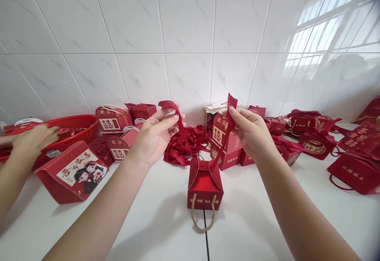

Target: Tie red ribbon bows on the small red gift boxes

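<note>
A small red gift box (pixel 204 197) with gold lettering stands upright on the white table, its rope handle (pixel 203 229) hanging down on the near side. Dark red ribbon (pixel 180 123) rises toward both sides above the box. My left hand (pixel 156 134) pinches one end of it between thumb and fingers, up and left of the box. Up and to the right, my right hand (pixel 251 130) pinches the other end, whose tip sticks up past the thumb. Where the ribbon passes at the top of the box is partly hidden by the folded flaps.
Behind the box lies a heap of loose red ribbons (pixel 187 144). Red boxes (pixel 118 122) line the wall, with more boxes (pixel 353 170) at right. At far left another person's hand (pixel 35 138) reaches over a red basket (pixel 68 140). A larger printed box (pixel 75 172) stands in front.
</note>
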`<state>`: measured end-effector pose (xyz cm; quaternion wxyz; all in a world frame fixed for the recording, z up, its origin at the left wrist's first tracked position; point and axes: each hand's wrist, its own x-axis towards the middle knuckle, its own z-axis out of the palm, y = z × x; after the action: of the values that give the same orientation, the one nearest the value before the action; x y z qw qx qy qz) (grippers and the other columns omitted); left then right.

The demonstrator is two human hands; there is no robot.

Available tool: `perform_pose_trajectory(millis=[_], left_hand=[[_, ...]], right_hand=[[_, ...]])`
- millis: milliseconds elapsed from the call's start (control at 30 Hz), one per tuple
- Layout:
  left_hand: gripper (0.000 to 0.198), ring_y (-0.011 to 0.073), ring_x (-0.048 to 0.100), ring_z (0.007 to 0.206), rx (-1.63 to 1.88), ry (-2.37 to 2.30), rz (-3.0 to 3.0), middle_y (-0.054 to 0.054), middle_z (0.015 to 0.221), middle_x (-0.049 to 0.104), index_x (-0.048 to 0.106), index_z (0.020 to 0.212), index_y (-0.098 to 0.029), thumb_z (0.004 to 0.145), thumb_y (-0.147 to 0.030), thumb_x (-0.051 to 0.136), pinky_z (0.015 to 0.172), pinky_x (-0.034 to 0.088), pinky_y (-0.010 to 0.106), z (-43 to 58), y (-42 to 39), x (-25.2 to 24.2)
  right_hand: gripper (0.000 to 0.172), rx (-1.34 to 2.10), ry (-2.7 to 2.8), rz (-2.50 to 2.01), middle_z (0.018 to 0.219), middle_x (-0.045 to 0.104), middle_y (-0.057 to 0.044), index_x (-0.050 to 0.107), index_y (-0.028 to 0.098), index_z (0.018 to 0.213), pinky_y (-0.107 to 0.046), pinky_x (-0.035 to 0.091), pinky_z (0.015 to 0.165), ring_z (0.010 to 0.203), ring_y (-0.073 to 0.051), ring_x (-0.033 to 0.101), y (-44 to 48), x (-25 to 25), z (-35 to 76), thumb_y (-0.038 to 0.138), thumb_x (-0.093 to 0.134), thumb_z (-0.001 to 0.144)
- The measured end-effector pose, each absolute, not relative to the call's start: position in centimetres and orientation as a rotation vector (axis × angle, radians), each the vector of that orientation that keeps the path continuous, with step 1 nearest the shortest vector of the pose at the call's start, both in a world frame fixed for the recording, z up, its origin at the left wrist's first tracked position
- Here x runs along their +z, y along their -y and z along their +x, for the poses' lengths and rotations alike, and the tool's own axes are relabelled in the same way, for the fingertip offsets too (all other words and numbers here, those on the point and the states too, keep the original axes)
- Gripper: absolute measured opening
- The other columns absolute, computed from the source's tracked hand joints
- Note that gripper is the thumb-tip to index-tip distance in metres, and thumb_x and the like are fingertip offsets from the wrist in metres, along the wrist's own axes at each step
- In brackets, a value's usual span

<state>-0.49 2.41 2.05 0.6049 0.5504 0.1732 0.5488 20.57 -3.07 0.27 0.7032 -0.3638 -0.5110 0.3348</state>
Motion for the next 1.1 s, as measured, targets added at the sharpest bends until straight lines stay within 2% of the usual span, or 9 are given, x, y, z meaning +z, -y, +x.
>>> perform_pose_trajectory(millis=[133,200,433,633,767,967,1100], left_hand=[[0.007,0.0106,0.063,0.07,1.274,-0.363,1.267,-0.001,0.074,0.066,0.069,0.075,-0.016,0.069,-0.017,0.072,0.059,0.045,0.019,0.0,-2.5,2.8],[0.006,0.0119,0.063,0.071,1.251,-0.361,1.271,0.0,0.074,0.067,0.068,0.073,-0.015,0.07,-0.019,0.072,0.06,0.046,0.02,0.2,-2.3,2.9],[0.014,0.0112,0.062,0.065,1.196,-0.419,1.177,-0.001,0.068,0.066,0.065,0.074,-0.015,0.063,-0.013,0.074,0.065,0.047,0.023,0.6,-1.7,1.7],[0.009,0.0115,0.063,0.068,1.184,-0.4,1.149,-0.001,0.068,0.065,0.061,0.07,-0.015,0.069,-0.015,0.07,0.072,0.048,0.024,0.2,-1.4,1.5],[0.01,0.0141,0.064,0.069,1.214,-0.391,1.19,0.0,0.068,0.066,0.061,0.071,-0.015,0.07,-0.019,0.07,0.07,0.048,0.026,-0.1,-0.9,2.3],[0.013,0.0121,0.062,0.065,1.208,-0.35,1.301,0.001,0.07,0.065,0.067,0.082,-0.013,0.07,-0.019,0.068,0.067,0.047,0.025,0.1,-0.3,3.6],[0.01,0.0131,0.062,0.065,1.182,-0.356,1.309,0.001,0.07,0.064,0.065,0.075,-0.014,0.072,-0.022,0.069,0.065,0.047,0.025,0.4,0.4,4.5]], right_hand=[[0.024,0.686,1.237,-0.802,0.075,0.065,0.001,0.068,0.021,0.073,-0.022,0.047,0.066,0.069,-0.01,0.058,3.5,1.5,20.6,0.044,0.065,0.079],[0.025,0.661,1.279,-0.811,0.075,0.064,0.0,0.069,0.021,0.074,-0.023,0.047,0.068,0.07,-0.011,0.058,3.8,2.0,20.7,0.046,0.066,0.078],[0.028,0.664,1.282,-0.842,0.07,0.063,0.002,0.069,0.022,0.076,-0.023,0.046,0.065,0.066,-0.01,0.057,4.2,2.2,21.5,0.05,0.067,0.074],[0.024,0.674,1.217,-0.781,0.082,0.065,0.003,0.068,0.026,0.077,-0.022,0.048,0.067,0.073,-0.01,0.06,4.8,2.7,21.7,0.05,0.066,0.075],[0.023,0.754,1.188,-0.702,0.082,0.066,0.002,0.068,0.024,0.077,-0.022,0.049,0.069,0.072,-0.009,0.061,5.1,3.3,21.2,0.047,0.07,0.073],[0.026,0.892,1.209,-0.652,0.072,0.065,0.002,0.066,0.021,0.081,-0.024,0.05,0.068,0.065,-0.01,0.064,5.2,4.3,19.9,0.045,0.072,0.073],[0.026,0.896,1.225,-0.644,0.072,0.066,0.002,0.066,0.021,0.08,-0.025,0.05,0.066,0.065,-0.01,0.065,5.4,4.8,19.3,0.044,0.073,0.072]])
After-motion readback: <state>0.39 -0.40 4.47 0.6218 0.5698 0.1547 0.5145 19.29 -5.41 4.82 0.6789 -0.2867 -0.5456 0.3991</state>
